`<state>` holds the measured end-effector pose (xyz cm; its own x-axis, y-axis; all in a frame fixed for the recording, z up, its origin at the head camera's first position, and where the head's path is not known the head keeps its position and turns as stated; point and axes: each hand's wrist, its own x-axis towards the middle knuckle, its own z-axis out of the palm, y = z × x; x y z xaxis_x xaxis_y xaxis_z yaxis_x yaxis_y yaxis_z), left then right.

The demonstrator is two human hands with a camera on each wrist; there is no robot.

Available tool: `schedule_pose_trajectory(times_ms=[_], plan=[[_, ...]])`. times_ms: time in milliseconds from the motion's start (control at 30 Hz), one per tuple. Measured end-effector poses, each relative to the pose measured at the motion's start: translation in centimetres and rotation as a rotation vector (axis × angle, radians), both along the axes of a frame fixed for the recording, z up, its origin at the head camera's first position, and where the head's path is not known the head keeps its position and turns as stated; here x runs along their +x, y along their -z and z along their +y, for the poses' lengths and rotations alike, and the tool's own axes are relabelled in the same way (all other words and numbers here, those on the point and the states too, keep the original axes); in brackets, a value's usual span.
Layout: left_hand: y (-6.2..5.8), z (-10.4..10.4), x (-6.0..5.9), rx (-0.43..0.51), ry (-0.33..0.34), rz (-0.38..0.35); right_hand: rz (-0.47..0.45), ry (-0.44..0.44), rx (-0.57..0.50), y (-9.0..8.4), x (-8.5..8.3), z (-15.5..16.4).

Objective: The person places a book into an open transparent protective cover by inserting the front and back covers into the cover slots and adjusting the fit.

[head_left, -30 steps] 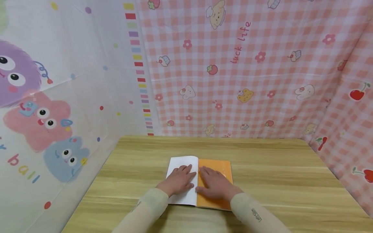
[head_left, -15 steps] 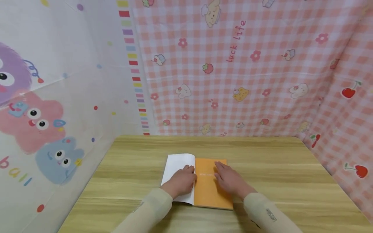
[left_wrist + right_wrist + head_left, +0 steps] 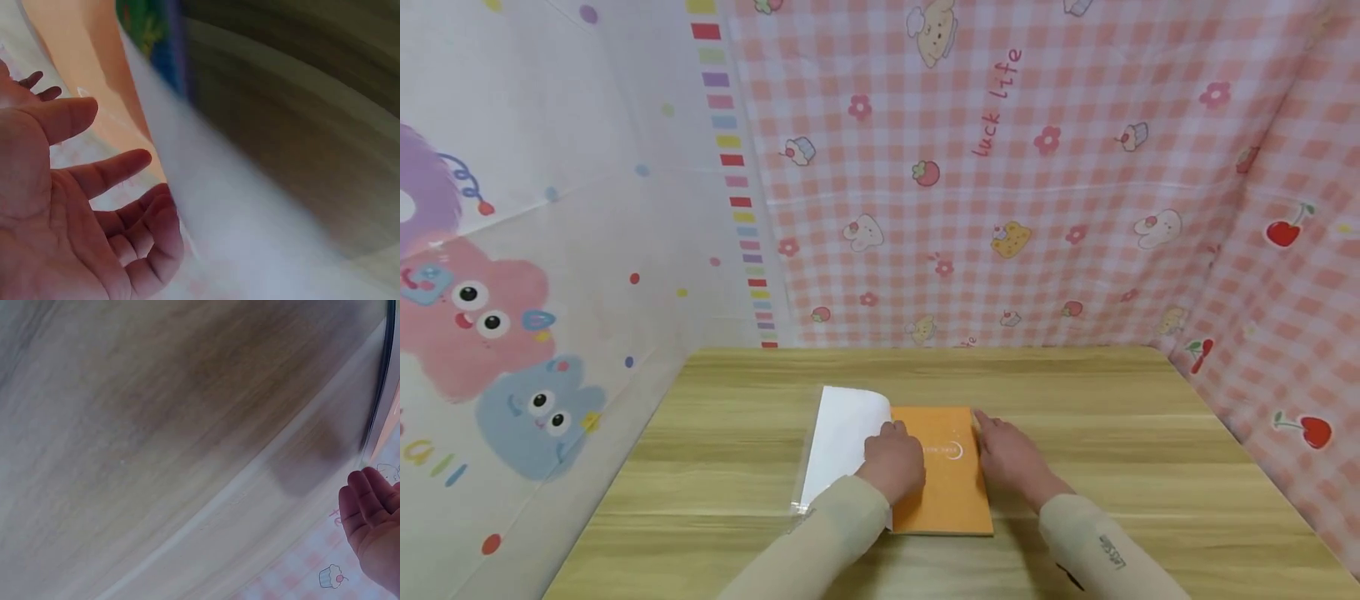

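The book (image 3: 936,467) lies on the counter (image 3: 1120,467) with its white cover (image 3: 842,437) half over — not yet flat. The left hand (image 3: 893,468) curls round that cover's edge; the right hand (image 3: 1011,458) rests beside the book, fingers relaxed — closing looks about halfway done.

A light wooden table (image 3: 1150,467) with streaky grain fills the foreground. Behind it hangs a pink gingham cloth (image 3: 1075,208), dotted with cherries, cupcakes, bears and the words "luck life". On the left side, a white sheet (image 3: 550,250) shows pink and blue fuzzy cartoon creatures, edged by a coloured-dash stripe (image 3: 737,183)
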<state>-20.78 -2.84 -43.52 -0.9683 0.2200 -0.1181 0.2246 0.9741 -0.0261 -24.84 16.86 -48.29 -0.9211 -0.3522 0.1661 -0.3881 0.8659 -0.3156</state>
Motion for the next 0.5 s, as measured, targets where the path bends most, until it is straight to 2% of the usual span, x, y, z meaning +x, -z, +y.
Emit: schedule_pose_trajectory(times_ms=[267, 367, 500], plan=[[1.4, 2.2, -0.4, 0.024, -0.091, 0.011, -0.103, 0.089, -0.096, -0.8, 0.3, 0.7], [1.8, 2.3, -0.5, 0.027, -0.091, 0.008, -0.165, 0.115, -0.172, -1.1, 0.5, 0.6], [2.2, 2.1, -0.7, 0.036, -0.057, 0.028, -0.247, 0.154, -0.251, -1.4, 0.6, 0.4]])
